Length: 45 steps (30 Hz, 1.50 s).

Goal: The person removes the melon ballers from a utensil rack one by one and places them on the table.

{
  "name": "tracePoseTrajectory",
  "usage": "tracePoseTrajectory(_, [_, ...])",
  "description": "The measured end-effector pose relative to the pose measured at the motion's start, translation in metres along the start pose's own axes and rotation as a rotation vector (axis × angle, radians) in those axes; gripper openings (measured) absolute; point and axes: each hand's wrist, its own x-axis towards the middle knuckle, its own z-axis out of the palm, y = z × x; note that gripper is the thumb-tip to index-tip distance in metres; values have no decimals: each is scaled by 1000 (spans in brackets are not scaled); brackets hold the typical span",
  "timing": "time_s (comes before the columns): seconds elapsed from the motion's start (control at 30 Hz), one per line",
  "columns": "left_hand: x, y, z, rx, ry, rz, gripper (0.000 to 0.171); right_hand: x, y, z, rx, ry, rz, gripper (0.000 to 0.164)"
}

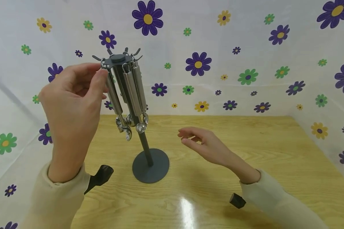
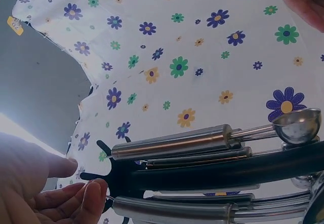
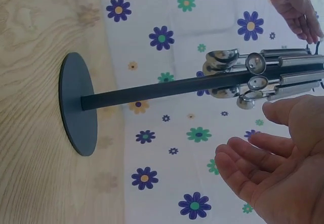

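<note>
A dark grey stand (image 1: pixel 143 140) rises from a round base, with a hooked rack (image 1: pixel 118 58) at its top. Several steel spoons (image 1: pixel 133 92) hang from the hooks by rings, bowls downward; small round bowls (image 2: pixel 297 127) show in the left wrist view. My left hand (image 1: pixel 74 92) is at the rack's left side, thumb and fingertips beside the ring of the nearest spoon (image 2: pixel 172 210). In the left wrist view its fingertips stand apart; whether one touches the ring is unclear. My right hand (image 1: pixel 204 144), fingers relaxed, hovers right of the stand and holds nothing.
The stand's round base (image 1: pixel 157 173) rests on a light wooden table (image 1: pixel 246 149). Behind and beside the table hangs a white cloth (image 1: pixel 172 41) printed with flowers. Black camera mounts (image 1: pixel 103 175) stick out from both sleeves.
</note>
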Motion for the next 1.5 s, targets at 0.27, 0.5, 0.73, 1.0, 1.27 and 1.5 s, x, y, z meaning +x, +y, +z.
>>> tracePoseTrajectory(0.27, [8,2,6,14,-19,-17,28,15,-15,8,25,-14,-52,37])
tracePoseTrajectory(0.5, [13,0,9,12,-36,-54,28,29,-29,17,56,-26,-111,36])
tracePoseTrajectory(0.73, [15,2,11,33,-39,-66,27,41,-47,27,118,-6,-155,36])
tracePoseTrajectory(1.0, [18,-4,11,24,-39,-51,27,58,-67,37,181,143,-193,31])
tracePoseTrajectory(1.27, [19,-5,11,25,-22,-60,23,75,-80,42,228,214,-222,30])
tracePoseTrajectory(1.5, [20,-4,13,23,-21,-53,23,82,-88,43,291,204,-240,33])
